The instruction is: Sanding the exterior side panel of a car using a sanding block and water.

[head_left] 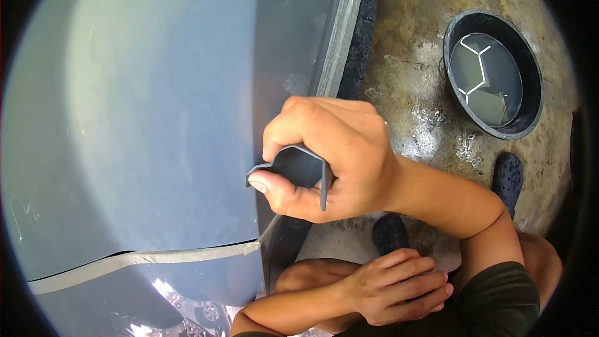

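My right hand (340, 156) pinches a bent sheet of dark grey sandpaper (294, 165) between thumb and curled fingers. The sheet arches up into a loop inside the grip. Behind it lies a large smooth grey-blue vehicle panel (156, 118), dull and faintly scratched; whether the sandpaper touches it I cannot tell. My left hand (399, 287) rests low over my lap near the knee, fingers loosely extended and holding nothing visible.
A round black tub (533, 87) of water stands on the wet concrete floor (412, 75) at the upper right, with sheet-like pieces in it. Masking tape (156, 258) crosses the panel's lower part. My dark clogs (508, 178) are on the floor.
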